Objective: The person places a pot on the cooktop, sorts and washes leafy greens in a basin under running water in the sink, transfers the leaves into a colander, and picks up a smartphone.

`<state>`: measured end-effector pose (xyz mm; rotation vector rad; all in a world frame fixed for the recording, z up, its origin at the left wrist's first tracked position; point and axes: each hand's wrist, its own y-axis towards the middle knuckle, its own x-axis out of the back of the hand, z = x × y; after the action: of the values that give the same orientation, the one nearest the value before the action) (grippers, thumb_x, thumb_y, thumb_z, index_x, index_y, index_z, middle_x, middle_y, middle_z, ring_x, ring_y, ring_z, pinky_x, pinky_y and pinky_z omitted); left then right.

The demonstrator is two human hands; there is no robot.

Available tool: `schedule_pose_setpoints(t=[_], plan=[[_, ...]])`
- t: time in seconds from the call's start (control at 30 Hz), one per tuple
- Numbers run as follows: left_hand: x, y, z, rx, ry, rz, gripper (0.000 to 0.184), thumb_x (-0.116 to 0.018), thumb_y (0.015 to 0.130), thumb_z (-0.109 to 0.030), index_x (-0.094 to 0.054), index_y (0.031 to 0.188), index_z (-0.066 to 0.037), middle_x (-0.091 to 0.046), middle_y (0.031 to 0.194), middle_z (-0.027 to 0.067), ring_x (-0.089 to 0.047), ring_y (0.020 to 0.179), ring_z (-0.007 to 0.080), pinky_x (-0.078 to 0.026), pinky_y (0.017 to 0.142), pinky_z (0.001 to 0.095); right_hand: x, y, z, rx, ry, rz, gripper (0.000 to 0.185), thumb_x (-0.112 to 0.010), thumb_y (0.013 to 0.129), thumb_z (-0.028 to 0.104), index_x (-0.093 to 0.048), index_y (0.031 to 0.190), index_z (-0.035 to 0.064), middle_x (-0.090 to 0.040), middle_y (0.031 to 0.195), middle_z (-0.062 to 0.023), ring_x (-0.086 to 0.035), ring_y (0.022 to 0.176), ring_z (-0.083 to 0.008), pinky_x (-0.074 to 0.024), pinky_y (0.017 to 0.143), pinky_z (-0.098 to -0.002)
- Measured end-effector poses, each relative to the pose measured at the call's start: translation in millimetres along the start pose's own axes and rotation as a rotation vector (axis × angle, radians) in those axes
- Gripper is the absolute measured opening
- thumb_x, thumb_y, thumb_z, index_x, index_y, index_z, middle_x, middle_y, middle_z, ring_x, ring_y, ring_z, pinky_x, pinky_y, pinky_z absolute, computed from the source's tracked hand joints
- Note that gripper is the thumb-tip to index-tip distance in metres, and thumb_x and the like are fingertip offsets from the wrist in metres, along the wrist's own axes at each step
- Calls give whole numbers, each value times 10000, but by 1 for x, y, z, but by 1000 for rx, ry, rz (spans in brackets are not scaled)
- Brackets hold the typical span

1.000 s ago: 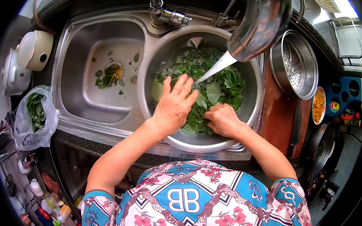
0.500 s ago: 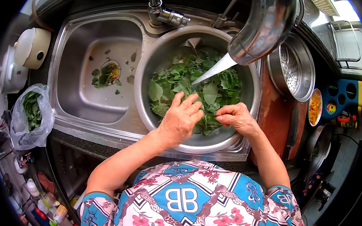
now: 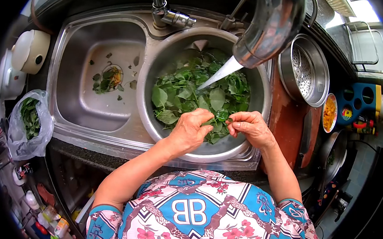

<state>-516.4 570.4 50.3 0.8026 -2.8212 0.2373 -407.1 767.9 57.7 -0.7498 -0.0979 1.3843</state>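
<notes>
A large metal basin (image 3: 263,91) holds green leaves (image 3: 184,90) in water, and a stream from the faucet (image 3: 269,29) falls onto them. Over the basin's near part, my left hand (image 3: 192,127) pinches at a leafy sprig, its fingers curled together. Close beside it on the right, my right hand (image 3: 251,127) has thumb and fingers pressed on a small bit of green leaf. The two hands are a short gap apart, with leaves between and beneath them.
Left of the basin, the sink (image 3: 108,109) has leaf scraps at its drain. A plastic bag of leaves (image 3: 31,121) sits at the far left. On the right are a steamer pot (image 3: 304,69), a brown board (image 3: 287,121), a knife (image 3: 305,138) and a bowl of orange pieces (image 3: 329,112).
My left hand has drawn back from the leaves toward the near rim, its spread fingers now closed. My right hand has risen slightly and moved right. The whole view has shifted a little.
</notes>
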Motion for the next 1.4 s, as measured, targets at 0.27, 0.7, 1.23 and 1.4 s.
schedule_pose_setpoints(t=[0.27,0.7,1.23,1.4], plan=[[-5,-1,-17,-71,-19,-71,188,-680,733,-60,-628,893,24,-602,752,126,-591,656,197,-466,585,275,-28,4,2,1,-122,57,172,-570,867,136,-632,904,-20,-618,680,-47,-558,601,-90,-453,545,-209],[156,-63,-72,57,-402,-458,164,-538,834,-24,-636,962,2,-613,771,95,-587,585,157,-478,506,233,-7,9,14,186,-603,-260,105,-619,778,81,-621,835,-7,-613,668,-69,-576,587,-151,-456,541,-283],[191,-75,28,288,455,-810,116,-656,790,-70,-605,799,35,-533,639,-16,-486,596,54,-397,541,200,12,44,23,409,-1222,-449,237,-560,721,24,-579,953,-17,-607,854,-162,-602,796,-313,-472,710,-382],[152,-47,-7,64,355,-793,94,-590,812,11,-630,896,27,-639,830,79,-589,729,117,-465,655,228,11,33,31,189,-758,-480,272,-562,773,37,-562,1040,-15,-596,798,-81,-620,695,-174,-482,580,-279]])
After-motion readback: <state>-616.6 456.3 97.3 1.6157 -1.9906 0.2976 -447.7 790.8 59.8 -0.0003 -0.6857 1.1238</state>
